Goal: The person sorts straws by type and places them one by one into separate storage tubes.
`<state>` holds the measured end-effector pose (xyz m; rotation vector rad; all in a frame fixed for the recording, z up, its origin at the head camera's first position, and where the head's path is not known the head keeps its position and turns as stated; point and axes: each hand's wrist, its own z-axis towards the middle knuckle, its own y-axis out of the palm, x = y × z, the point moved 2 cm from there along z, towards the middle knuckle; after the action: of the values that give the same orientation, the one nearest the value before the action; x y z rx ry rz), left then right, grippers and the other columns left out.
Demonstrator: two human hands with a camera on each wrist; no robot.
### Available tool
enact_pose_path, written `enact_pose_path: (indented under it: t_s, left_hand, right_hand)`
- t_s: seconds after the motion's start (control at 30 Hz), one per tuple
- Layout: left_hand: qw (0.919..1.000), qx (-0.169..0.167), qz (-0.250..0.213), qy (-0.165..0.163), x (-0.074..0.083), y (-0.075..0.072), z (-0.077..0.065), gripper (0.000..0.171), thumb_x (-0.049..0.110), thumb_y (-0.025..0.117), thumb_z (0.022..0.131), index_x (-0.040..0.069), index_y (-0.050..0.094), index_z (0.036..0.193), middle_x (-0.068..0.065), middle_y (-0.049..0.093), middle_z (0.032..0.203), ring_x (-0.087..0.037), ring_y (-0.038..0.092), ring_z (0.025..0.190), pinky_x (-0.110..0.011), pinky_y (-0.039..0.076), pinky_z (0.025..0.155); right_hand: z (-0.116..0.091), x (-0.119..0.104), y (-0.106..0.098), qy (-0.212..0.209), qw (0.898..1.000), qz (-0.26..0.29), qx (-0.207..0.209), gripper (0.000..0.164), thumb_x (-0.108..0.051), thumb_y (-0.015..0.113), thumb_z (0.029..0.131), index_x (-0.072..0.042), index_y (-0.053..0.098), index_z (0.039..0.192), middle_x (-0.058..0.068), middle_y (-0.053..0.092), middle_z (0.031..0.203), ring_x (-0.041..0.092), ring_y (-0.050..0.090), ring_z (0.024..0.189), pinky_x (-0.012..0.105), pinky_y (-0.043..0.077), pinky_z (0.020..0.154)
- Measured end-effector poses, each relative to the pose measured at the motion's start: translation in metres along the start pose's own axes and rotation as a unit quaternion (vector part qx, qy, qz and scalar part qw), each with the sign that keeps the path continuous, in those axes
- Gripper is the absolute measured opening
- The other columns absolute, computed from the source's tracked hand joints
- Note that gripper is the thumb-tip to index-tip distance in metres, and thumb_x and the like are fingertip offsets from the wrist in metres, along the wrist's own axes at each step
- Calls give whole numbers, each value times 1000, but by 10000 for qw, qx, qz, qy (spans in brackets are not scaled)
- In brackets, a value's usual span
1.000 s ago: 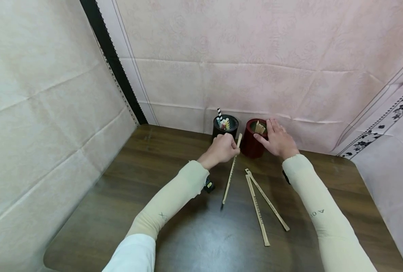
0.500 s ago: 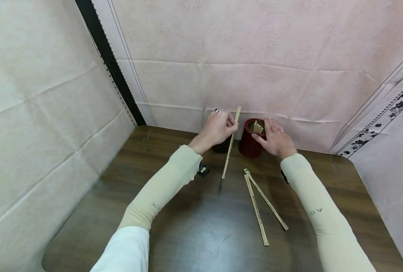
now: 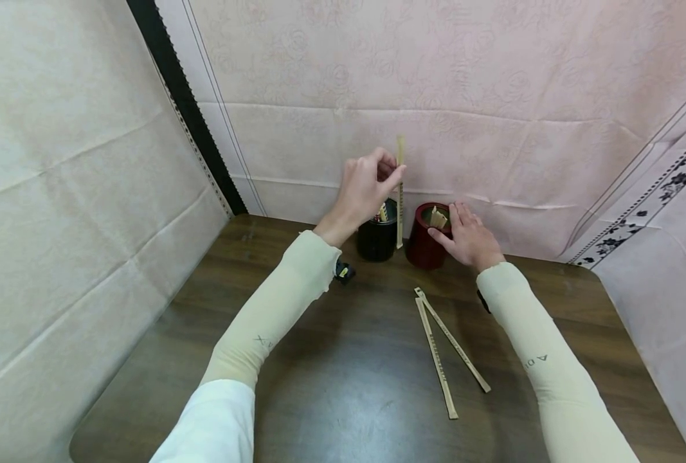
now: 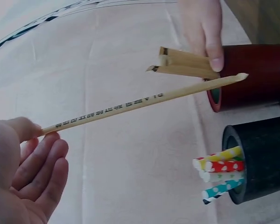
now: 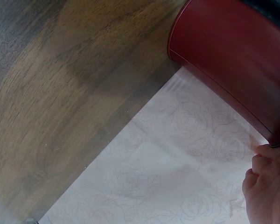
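Raised in front of the back wall, my left hand (image 3: pixel 361 193) pinches a paper-wrapped straw (image 3: pixel 400 215) between thumb and fingers. The straw stands nearly upright, its lower end between the two cups, and printed characters show along its wrapper (image 4: pixel 107 109). My right hand (image 3: pixel 472 238) holds the rim of a dark red cup (image 3: pixel 426 247), thumb at the opening. Several wrapped straws (image 4: pixel 189 64) stick out of that cup. Left of it is a black cup (image 3: pixel 375 243) with several patterned straws (image 4: pixel 221 165); my left hand partly hides it in the head view.
Two more wrapped straws (image 3: pixel 438 360) (image 3: pixel 458 344) lie in a V on the brown wooden table (image 3: pixel 296 399), in front of the cups. A pale patterned cloth wall (image 3: pixel 435 77) rises right behind the cups. Another cloth wall stands at the left.
My left hand has lifted the wrapped straw up and away from me, and the straw has swung from slanted to nearly upright. My right hand has stayed at the red cup.
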<state>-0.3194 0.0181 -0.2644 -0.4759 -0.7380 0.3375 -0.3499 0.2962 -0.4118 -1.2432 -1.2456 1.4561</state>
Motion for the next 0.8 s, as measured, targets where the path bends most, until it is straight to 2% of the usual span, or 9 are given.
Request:
enact_pose_path:
  t_s: [0.23, 0.4, 0.6, 0.8]
  left_hand:
    - [9980, 552, -213, 221, 4, -3, 9, 20, 18, 69, 104, -2, 72, 104, -13, 81, 96, -20, 78, 84, -27, 63, 80]
    - [9969, 692, -199, 302, 4, 2, 16, 19, 19, 70, 104, 0, 73, 104, -12, 82, 97, -19, 78, 85, -22, 62, 80]
    - [9966, 692, -172, 420, 0, 19, 20, 19, 20, 69, 104, 1, 73, 104, -10, 82, 98, -17, 78, 87, -17, 60, 81]
    - [9962, 709, 22, 504, -7, 44, 19, 18, 19, 69, 104, 2, 73, 102, -9, 82, 97, -15, 79, 87, -15, 60, 80]
  right_hand:
    - [0, 0, 1, 16, 10000, 10, 27, 108, -78, 26, 104, 5, 1, 167, 29, 1, 176, 43, 1, 166, 58, 9, 135]
    - [0, 1, 0, -16, 10000, 11, 45, 107, -78, 26, 104, 6, 2, 167, 29, 2, 176, 43, 2, 165, 58, 10, 134]
    - [1, 2, 0, -47, 9999, 17, 90, 108, -78, 28, 104, 6, 3, 167, 30, 2, 176, 43, 2, 165, 58, 9, 135]
    - [1, 2, 1, -44, 9999, 41, 112, 106, -76, 28, 104, 6, 3, 167, 30, 2, 175, 43, 3, 165, 58, 10, 134]
